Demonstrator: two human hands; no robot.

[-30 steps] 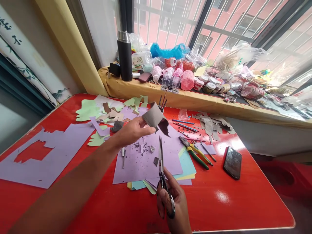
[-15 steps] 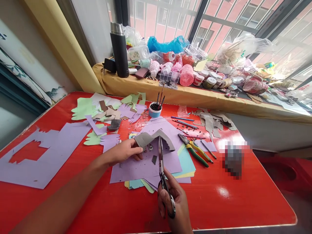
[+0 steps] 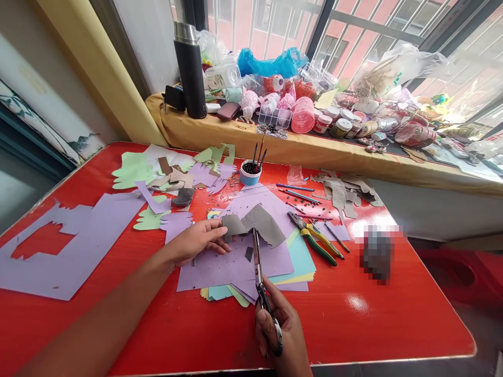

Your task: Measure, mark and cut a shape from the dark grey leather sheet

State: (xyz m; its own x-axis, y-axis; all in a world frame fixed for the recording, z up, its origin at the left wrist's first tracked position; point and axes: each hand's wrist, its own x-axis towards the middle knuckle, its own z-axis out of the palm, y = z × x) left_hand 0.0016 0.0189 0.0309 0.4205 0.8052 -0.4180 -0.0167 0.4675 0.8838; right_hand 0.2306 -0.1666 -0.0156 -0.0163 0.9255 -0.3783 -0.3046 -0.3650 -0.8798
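Left hand: the left hand (image 3: 198, 239) lies low over the red table (image 3: 353, 319), fingers pinching the left end of a grey paper piece (image 3: 257, 222).
Grey paper piece: matte grey, irregular in outline, with a jagged, toothed lower right edge; its left end looks folded or curled where the fingers grip it, though the view is too small to be sure. It rests on the purple sheet (image 3: 228, 264) at the middle of the table.
Right hand: the right hand (image 3: 281, 335) is closed round the handles of the scissors (image 3: 261, 285), fingers through the loops.
Scissors: the blades are together and point away from the person, the tip just below the grey paper piece, near its lower edge.
Purple sheet: strewn with small dark scraps; it tops a stack of blue, yellow and green sheets.
Right of the stack: pliers (image 3: 312, 238) with yellow and green handles lie just beside the sheets.
Behind the sheets: a small blue cup (image 3: 250, 175) holds thin brushes.
Far left: a large purple sheet with a cut-out (image 3: 78, 246) lies flat, well apart from the hands.
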